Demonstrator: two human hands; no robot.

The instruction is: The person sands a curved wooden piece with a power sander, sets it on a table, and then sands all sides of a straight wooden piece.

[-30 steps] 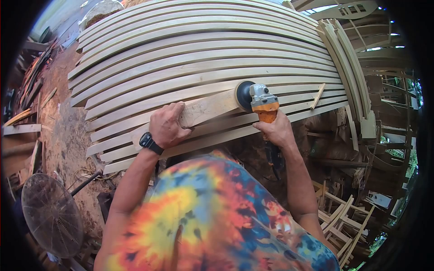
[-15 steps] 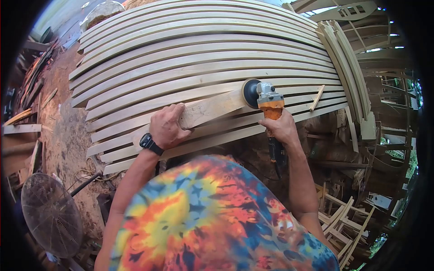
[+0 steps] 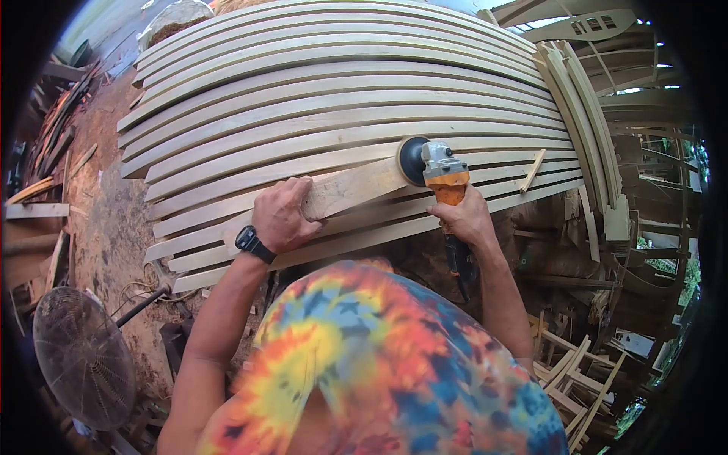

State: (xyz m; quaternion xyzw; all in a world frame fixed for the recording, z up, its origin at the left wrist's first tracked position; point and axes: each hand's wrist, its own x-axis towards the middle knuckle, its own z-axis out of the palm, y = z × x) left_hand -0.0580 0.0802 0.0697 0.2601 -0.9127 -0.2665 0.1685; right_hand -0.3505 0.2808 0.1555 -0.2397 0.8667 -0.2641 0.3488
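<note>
An orange and grey angle grinder (image 3: pixel 447 182) with a round, dark-rimmed disc is gripped around its body by my right hand (image 3: pixel 466 218). Its disc touches the far right end of a short wooden board (image 3: pixel 356 187), which lies at a slant across the slats. My left hand (image 3: pixel 284 216), with a black watch on the wrist, is closed on the near left end of this board. Beneath are long pale wooden slats (image 3: pixel 303 121), laid side by side with dark gaps between them.
A small wood strip (image 3: pixel 533 171) lies on the slats at the right. Curved boards (image 3: pixel 588 121) are stacked across the slats' right ends. A round fan (image 3: pixel 83 356) stands at lower left. Scrap wood (image 3: pixel 580 387) is piled at lower right.
The angle grinder and my right hand have shifted slightly left along the board. My left hand still holds the board in about the same place. The torso has leaned somewhat.
</note>
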